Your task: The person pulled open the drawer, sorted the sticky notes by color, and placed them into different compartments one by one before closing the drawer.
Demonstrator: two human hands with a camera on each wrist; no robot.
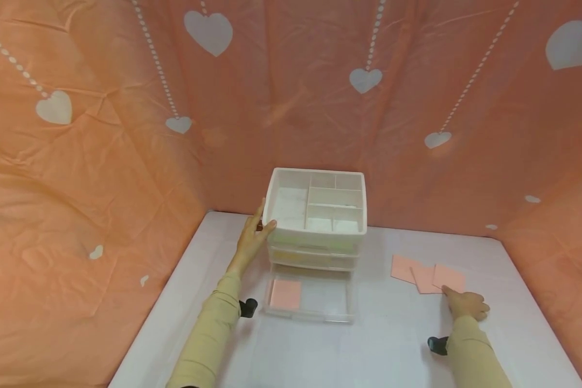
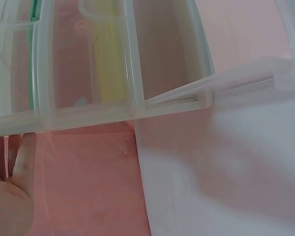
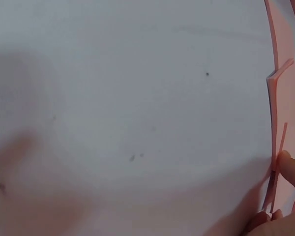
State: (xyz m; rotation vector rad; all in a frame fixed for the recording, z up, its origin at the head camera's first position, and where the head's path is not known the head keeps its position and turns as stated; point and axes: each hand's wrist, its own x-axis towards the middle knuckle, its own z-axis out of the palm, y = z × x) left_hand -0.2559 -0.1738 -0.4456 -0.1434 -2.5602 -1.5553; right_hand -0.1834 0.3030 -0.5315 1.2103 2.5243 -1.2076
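A white desktop drawer organizer (image 1: pixel 315 233) stands at the back of the table, its divided tray on top. My left hand (image 1: pixel 249 241) holds its left side, with fairly straight fingers along the wall and the thumb at the front corner of the rim. The bottom clear drawer (image 1: pixel 326 295) is pulled out, and a pink sticky note pad (image 1: pixel 286 295) lies in its left part. To the right, several pink sticky note pads (image 1: pixel 425 279) overlap on the table. My right hand (image 1: pixel 468 305) pinches the nearest pad (image 3: pixel 284 184) by its edge, thumb on top.
Clear upper drawers (image 1: pixel 313 257) are closed, with something yellow showing through one in the left wrist view. A peach cloth (image 1: pixel 315 108) with white hearts hangs behind the white table (image 1: pixel 388 345) and along both sides. Dark wrist mounts (image 1: pixel 248 307) stick out from both sleeves.
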